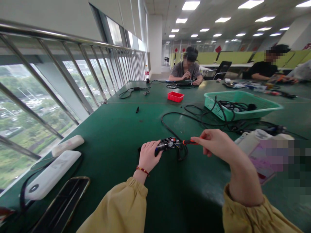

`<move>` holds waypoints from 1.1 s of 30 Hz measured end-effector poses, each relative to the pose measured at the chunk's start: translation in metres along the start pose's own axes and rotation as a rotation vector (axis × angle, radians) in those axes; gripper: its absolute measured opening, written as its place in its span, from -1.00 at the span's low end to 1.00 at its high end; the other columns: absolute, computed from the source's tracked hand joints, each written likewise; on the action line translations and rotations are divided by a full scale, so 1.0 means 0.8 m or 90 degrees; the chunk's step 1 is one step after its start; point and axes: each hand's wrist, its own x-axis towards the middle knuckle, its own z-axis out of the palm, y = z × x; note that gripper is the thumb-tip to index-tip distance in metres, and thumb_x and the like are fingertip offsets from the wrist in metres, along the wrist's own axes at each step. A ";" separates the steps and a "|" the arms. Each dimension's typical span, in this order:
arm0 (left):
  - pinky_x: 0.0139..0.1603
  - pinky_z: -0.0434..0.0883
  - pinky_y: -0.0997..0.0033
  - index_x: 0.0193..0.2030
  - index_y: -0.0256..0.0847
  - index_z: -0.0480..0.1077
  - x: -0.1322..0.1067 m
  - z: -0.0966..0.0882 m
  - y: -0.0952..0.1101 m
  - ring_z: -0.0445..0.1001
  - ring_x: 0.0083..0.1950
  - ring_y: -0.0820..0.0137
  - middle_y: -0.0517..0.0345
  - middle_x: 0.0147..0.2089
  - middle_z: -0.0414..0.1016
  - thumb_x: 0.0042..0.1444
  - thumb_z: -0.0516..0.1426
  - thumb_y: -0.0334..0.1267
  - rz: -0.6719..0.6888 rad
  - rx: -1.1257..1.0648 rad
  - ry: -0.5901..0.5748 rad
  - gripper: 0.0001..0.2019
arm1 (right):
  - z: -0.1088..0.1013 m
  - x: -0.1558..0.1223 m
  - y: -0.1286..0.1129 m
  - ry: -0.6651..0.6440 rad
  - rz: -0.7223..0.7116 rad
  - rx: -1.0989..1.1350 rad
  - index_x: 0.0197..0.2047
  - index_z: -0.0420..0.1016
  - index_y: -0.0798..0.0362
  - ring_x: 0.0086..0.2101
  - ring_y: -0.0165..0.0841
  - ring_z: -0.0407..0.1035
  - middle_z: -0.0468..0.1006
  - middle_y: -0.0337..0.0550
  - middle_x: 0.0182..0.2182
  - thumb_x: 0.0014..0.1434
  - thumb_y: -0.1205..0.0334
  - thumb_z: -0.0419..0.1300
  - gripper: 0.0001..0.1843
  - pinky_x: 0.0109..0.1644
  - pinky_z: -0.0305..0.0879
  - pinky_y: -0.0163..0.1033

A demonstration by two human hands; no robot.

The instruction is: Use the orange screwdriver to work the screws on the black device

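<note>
My left hand (149, 154) is wrapped round a black handheld device (167, 144) whose inner parts and small wires show at its right end. A black cable (167, 124) runs from that end and loops over the table. In my right hand (216, 142) is a screwdriver (190, 142) with a red and black handle, pinched between the fingers. Its thin shaft points left, and the tip meets the exposed end of the device; whether it sits in a screw is too small to tell.
A green basket (243, 115) of cables stands at the back right, a red tray (175, 96) farther back. White-and-pink packaging (264, 155) lies right of my right hand. A phone (63, 204) and white devices (53, 174) line the left edge by a railing (73, 40). Two people sit across.
</note>
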 end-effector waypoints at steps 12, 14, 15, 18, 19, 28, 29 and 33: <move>0.00 0.27 0.21 0.03 -0.14 0.30 0.000 -0.003 0.001 0.38 -0.03 0.31 0.11 -0.05 0.45 0.07 0.09 -0.28 0.001 -0.013 -0.016 -0.66 | 0.000 0.000 0.005 0.023 -0.059 0.017 -0.52 0.32 0.00 -0.68 -0.40 0.34 0.44 -0.29 -0.71 -0.01 0.03 0.17 -0.76 -0.59 0.15 -0.35; 0.00 0.27 0.21 0.03 -0.15 0.30 0.000 -0.004 0.002 0.38 -0.03 0.30 0.11 -0.05 0.45 0.07 0.09 -0.28 -0.002 -0.015 -0.021 -0.66 | 0.000 -0.002 0.004 -0.034 -0.007 0.025 -0.56 0.27 0.01 -0.72 -0.40 0.31 0.40 -0.29 -0.76 0.03 -0.07 0.11 -0.67 -0.61 0.15 -0.34; 0.00 0.27 0.21 0.03 -0.15 0.29 0.000 -0.004 0.003 0.38 -0.04 0.30 0.10 -0.05 0.45 0.08 0.09 -0.28 -0.003 -0.015 -0.021 -0.66 | 0.000 -0.001 0.004 -0.038 -0.008 0.024 -0.54 0.27 0.01 -0.71 -0.40 0.32 0.41 -0.28 -0.75 0.03 -0.06 0.11 -0.67 -0.61 0.16 -0.34; 0.01 0.26 0.21 0.04 -0.14 0.29 0.000 -0.004 0.002 0.37 -0.04 0.31 0.11 -0.05 0.45 0.09 0.08 -0.28 -0.002 -0.016 -0.019 -0.66 | -0.002 0.002 0.009 0.019 -0.093 -0.013 -0.44 0.32 -0.02 -0.59 -0.38 0.38 0.48 -0.30 -0.63 -0.05 0.15 0.18 -0.87 -0.53 0.20 -0.35; 0.01 0.26 0.21 0.04 -0.14 0.29 0.000 -0.004 0.002 0.37 -0.04 0.31 0.11 -0.05 0.45 0.09 0.08 -0.28 -0.002 -0.016 -0.019 -0.66 | -0.003 0.003 0.011 0.039 -0.119 -0.029 -0.41 0.33 -0.03 -0.56 -0.38 0.39 0.49 -0.31 -0.59 -0.08 0.22 0.19 -0.89 -0.50 0.21 -0.35; 0.00 0.25 0.22 0.03 -0.15 0.29 -0.001 -0.004 0.001 0.37 -0.05 0.31 0.12 -0.06 0.44 0.09 0.08 -0.28 -0.006 -0.019 -0.025 -0.67 | -0.003 0.001 0.013 -0.016 -0.056 -0.045 -0.46 0.31 0.00 -0.60 -0.37 0.38 0.47 -0.26 -0.66 0.05 0.02 0.10 -0.77 -0.54 0.18 -0.34; 0.00 0.25 0.21 0.03 -0.15 0.29 0.000 -0.004 0.001 0.37 -0.05 0.31 0.12 -0.06 0.44 0.09 0.07 -0.28 -0.007 -0.020 -0.026 -0.67 | -0.003 0.001 0.014 0.013 -0.084 -0.068 -0.43 0.32 -0.02 -0.55 -0.36 0.40 0.48 -0.27 -0.62 0.01 0.11 0.14 -0.86 -0.51 0.18 -0.35; 0.01 0.24 0.20 0.04 -0.15 0.28 0.000 -0.004 0.002 0.36 -0.04 0.30 0.12 -0.05 0.44 0.10 0.07 -0.27 -0.010 -0.025 -0.033 -0.67 | -0.004 0.002 0.010 0.044 -0.104 -0.092 -0.42 0.33 -0.03 -0.52 -0.36 0.40 0.51 -0.28 -0.59 -0.02 0.20 0.14 -0.94 -0.50 0.16 -0.35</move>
